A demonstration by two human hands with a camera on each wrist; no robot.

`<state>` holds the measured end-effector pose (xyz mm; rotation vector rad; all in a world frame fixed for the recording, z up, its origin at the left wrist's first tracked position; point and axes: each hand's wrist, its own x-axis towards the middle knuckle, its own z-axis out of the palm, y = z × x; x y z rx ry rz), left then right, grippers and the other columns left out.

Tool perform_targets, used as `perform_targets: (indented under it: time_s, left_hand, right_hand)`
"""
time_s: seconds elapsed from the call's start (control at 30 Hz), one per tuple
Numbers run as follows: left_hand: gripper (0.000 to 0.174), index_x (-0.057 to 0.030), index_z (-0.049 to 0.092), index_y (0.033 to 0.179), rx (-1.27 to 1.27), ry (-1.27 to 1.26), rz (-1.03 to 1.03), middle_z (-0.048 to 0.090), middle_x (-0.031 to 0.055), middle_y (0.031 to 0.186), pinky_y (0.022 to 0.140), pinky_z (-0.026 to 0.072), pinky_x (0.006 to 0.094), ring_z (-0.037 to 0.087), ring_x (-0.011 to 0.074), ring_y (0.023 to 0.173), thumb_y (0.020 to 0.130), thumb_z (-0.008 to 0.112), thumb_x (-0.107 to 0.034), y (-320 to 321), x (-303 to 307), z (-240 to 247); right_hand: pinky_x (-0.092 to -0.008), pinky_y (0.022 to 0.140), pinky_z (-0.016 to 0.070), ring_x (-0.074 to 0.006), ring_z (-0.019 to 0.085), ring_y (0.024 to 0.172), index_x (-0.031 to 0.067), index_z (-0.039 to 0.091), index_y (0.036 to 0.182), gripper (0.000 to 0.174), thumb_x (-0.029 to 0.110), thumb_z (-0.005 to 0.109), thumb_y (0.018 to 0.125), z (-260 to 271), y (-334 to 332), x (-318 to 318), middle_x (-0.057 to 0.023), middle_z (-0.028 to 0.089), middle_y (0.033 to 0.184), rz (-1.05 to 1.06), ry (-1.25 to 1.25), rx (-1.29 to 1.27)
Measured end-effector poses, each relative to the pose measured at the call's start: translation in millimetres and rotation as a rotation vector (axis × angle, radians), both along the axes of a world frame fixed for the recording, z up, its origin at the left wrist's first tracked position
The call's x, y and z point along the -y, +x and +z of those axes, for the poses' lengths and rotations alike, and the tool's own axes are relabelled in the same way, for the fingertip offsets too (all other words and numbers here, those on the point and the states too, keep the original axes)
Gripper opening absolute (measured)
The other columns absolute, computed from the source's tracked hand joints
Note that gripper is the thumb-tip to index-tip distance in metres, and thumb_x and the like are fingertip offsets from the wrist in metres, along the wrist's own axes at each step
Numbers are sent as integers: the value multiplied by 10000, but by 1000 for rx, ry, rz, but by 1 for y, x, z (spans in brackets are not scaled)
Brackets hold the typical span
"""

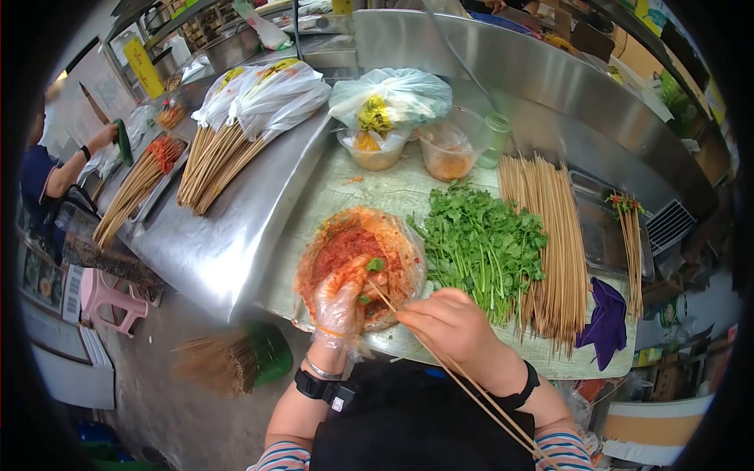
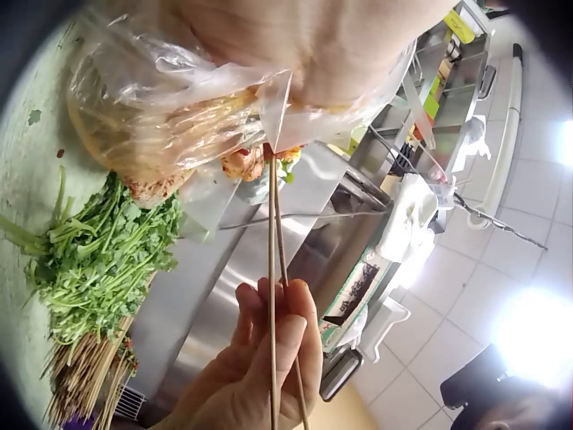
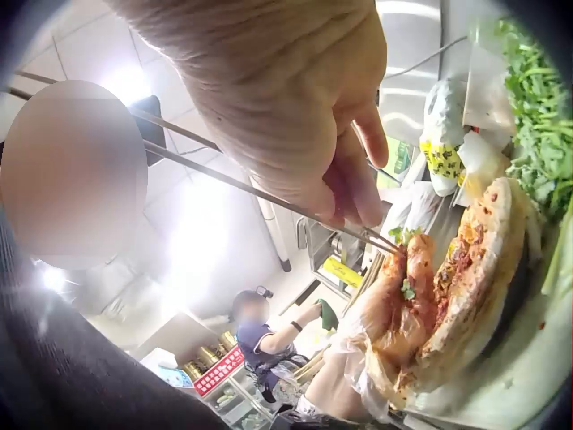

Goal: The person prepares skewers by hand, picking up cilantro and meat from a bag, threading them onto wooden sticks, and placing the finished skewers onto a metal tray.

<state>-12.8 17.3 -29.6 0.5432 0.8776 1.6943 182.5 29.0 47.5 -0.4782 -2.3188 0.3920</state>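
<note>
My left hand, in a clear plastic glove smeared with red sauce, is over the plastic-lined bowl of red paste. Its fingers hold a sauce-coated piece of food with green leaves poking out; the fingers hide most of it. My bare right hand pinches two thin bamboo skewers between thumb and fingers. Their tips reach into the food at the left fingertips, while the long ends slant back toward my right forearm. Just right of the bowl lies a heap of cilantro.
Many bare skewers lie right of the cilantro, beside a metal tray and a purple cloth. Behind the bowl stand plastic tubs and a green bottle. Bagged skewers rest at left; another person stands beyond.
</note>
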Motion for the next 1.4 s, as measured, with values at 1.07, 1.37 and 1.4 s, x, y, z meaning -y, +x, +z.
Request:
perform_targets:
  time_s: [1.07,1.37,1.4]
  left_hand:
    - [615,-8,392,1333,47,238,74,513,119,1271,933,498,353,528,226,1156,794,683,-68,1,-2,2]
    - [449,1,433,1291,148,207,116,550,120,1202,904,506,346,564,217,1086,872,587,-48,3,0,7]
    - [414,4,451,1272,178,206,117,566,120,1176,895,510,346,579,216,1059,881,575,-49,4,1,10]
  right_hand:
    - [-263,758,483,-117,584,791,-20,610,977,136,26,623,849,-66,17,23,-84,611,927,-103,-1071,-644]
    - [-246,728,477,-126,571,787,-7,605,893,84,-28,637,818,-68,11,21,-86,597,909,-122,-956,-806]
    - [-245,726,474,-125,568,785,-6,604,890,82,-28,636,818,-69,12,20,-86,597,908,-132,-953,-817]
